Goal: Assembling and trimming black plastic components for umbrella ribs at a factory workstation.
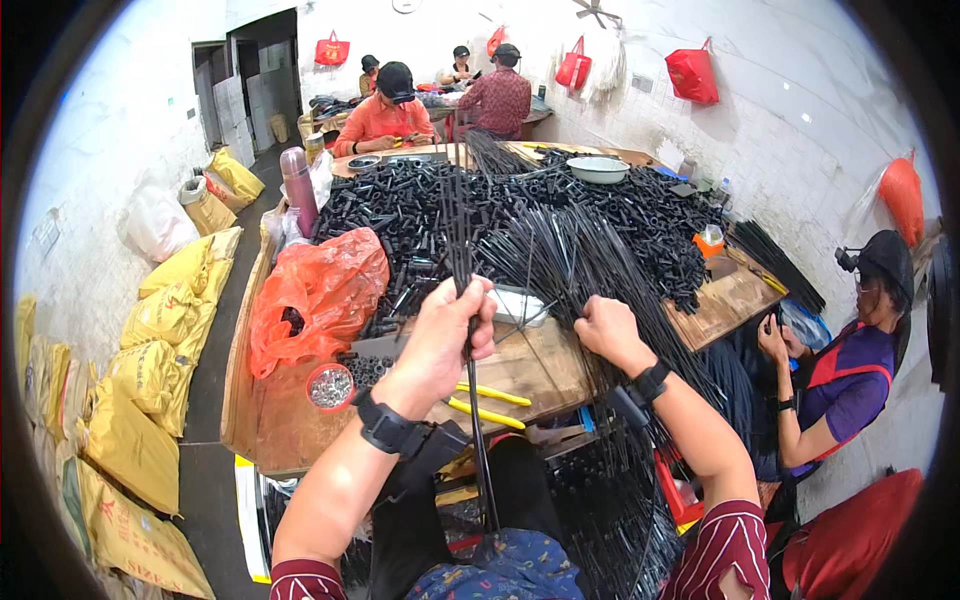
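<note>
Black rods [461, 255] are clamped nearly upright in the left grip [447, 325], over the near side of the bench [545, 372]. The right grip [612, 330] is curled at a fanned pile [560, 250] of rods; whether anything is clamped there cannot be told. Black tubes [390, 210] are heaped behind. 2 yellow handles [487, 413] and a red bag [322, 290] are laid on the bench.

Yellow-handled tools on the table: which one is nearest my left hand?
The yellow-handled tool at the near edge of the table, below your left hand in the picture; the other tool lies to the right, near the orange container.
</note>
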`<move>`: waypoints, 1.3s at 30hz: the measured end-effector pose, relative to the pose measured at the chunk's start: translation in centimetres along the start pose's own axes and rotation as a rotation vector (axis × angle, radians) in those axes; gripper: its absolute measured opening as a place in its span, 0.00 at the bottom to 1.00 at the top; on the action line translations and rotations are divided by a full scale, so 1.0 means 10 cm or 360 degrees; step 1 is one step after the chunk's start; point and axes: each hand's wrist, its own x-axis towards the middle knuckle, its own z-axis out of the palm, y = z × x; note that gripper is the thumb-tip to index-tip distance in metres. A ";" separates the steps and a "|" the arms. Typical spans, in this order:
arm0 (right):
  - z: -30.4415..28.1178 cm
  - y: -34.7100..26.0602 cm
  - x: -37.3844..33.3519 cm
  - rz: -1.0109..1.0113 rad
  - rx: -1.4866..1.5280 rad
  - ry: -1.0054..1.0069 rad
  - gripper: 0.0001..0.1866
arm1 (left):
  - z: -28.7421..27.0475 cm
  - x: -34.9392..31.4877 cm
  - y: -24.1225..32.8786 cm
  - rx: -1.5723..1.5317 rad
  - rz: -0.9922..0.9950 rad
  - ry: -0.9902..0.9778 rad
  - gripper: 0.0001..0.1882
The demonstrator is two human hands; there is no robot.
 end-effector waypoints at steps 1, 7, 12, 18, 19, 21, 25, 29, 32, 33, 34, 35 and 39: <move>-0.04 -0.02 0.01 0.0039 0.0193 0.0011 0.12 | -0.01 -0.01 -0.04 -0.0009 -0.0009 0.0029 0.09; 0.15 -0.27 -0.17 -0.0140 0.0474 -0.0219 0.13 | -0.08 0.02 -0.11 0.0044 0.0062 0.0046 0.10; 0.41 -0.60 -0.60 -0.0020 0.0651 -0.0197 0.15 | -0.10 0.01 -0.11 0.0071 0.0087 0.0051 0.10; 0.40 -0.68 -0.64 -0.0186 0.0537 -0.0557 0.17 | -0.07 0.01 -0.11 0.0084 0.0063 0.0077 0.11; 0.40 -0.67 -0.63 -0.0183 0.0534 -0.0557 0.17 | -0.08 0.02 -0.12 0.0081 0.0062 0.0073 0.11; 0.38 -0.68 -0.58 -0.0182 0.0418 -0.0573 0.17 | -0.12 0.06 -0.17 0.0129 0.0057 0.0018 0.12; 0.29 -0.64 -0.28 0.0014 0.0955 -0.0020 0.17 | -0.12 0.09 -0.25 0.0220 0.0053 -0.0017 0.12; -0.08 -0.77 -0.09 0.0404 0.1852 -0.0421 0.15 | 0.00 0.16 -0.35 0.0344 -0.0083 0.0122 0.10; -0.15 -0.90 -0.07 0.0315 0.2367 -0.0341 0.14 | 0.16 0.21 -0.44 0.0411 -0.0031 0.0254 0.10; -0.20 -0.96 -0.08 0.0310 0.2370 -0.0338 0.14 | 0.18 0.22 -0.46 0.0415 -0.0027 0.0254 0.10; -0.28 -1.03 -0.10 0.0432 0.2528 -0.0342 0.13 | 0.18 0.24 -0.49 0.0397 -0.0024 0.0264 0.10; -0.31 -1.10 -0.12 0.0558 0.2684 -0.0344 0.13 | 0.19 0.26 -0.51 0.0380 -0.0024 0.0274 0.11; 0.08 -1.14 -0.01 0.0065 0.1854 0.0201 0.20 | 0.13 0.36 -0.65 0.0332 0.0211 0.0290 0.13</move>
